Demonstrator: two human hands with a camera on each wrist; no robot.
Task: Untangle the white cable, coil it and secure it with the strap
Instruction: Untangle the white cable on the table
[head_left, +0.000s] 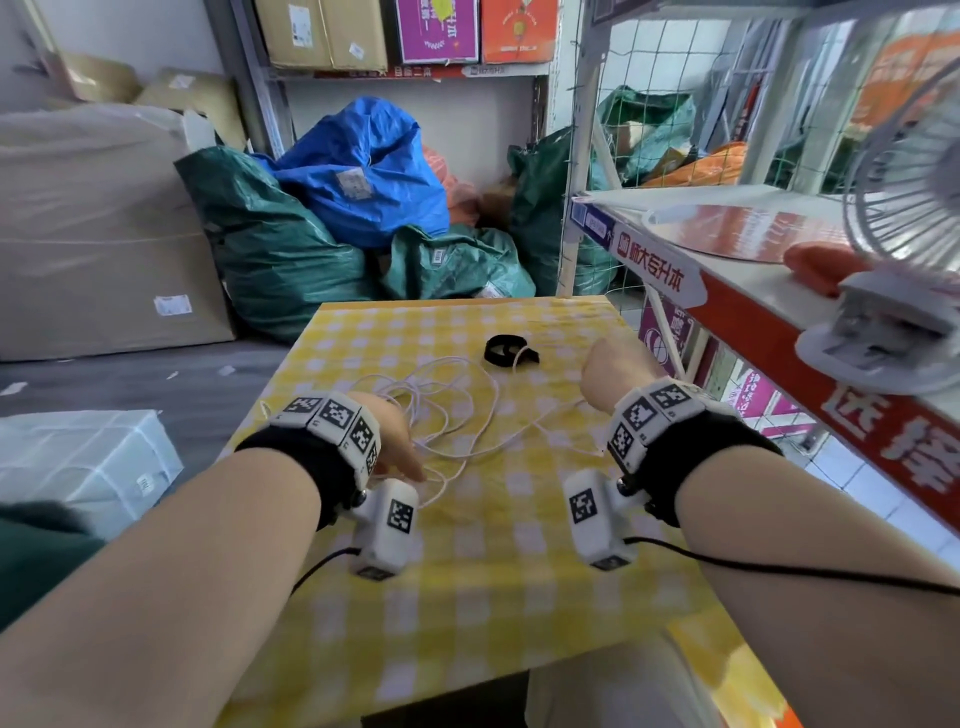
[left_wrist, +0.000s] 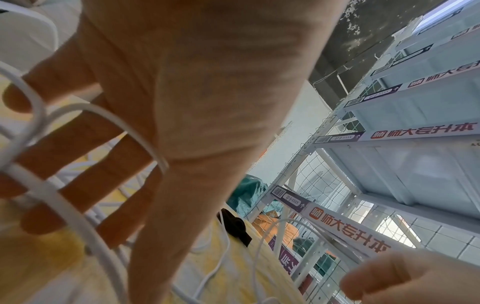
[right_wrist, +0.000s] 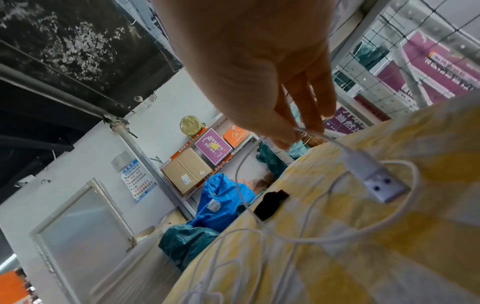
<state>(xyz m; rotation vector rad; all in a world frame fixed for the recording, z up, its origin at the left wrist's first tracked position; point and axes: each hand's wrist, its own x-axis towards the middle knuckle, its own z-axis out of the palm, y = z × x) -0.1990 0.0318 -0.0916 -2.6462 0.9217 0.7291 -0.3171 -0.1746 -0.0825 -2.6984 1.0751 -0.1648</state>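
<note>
The white cable (head_left: 441, 410) lies in a loose tangle on the yellow checked tablecloth (head_left: 467, 571). My left hand (head_left: 400, 441) reaches down into the loops at the tangle's near left. Its fingers (left_wrist: 78, 181) are straight and spread, with cable strands (left_wrist: 116, 123) running across them. My right hand (right_wrist: 298, 133) pinches the cable between thumb and fingers just behind its USB plug (right_wrist: 374, 181), which touches the cloth. The right hand (head_left: 615, 371) is at the tangle's right. The black strap (head_left: 506, 352) lies curled beyond the cable, apart from both hands, and shows too as the strap (right_wrist: 270, 203).
A metal shelf (head_left: 727, 291) with a clip-on fan (head_left: 904, 249) stands close on the right, next to my right arm. Blue (head_left: 363, 171) and green bags (head_left: 275, 249) are piled behind the table's far edge. Wrapped boxes (head_left: 93, 234) stand on the left.
</note>
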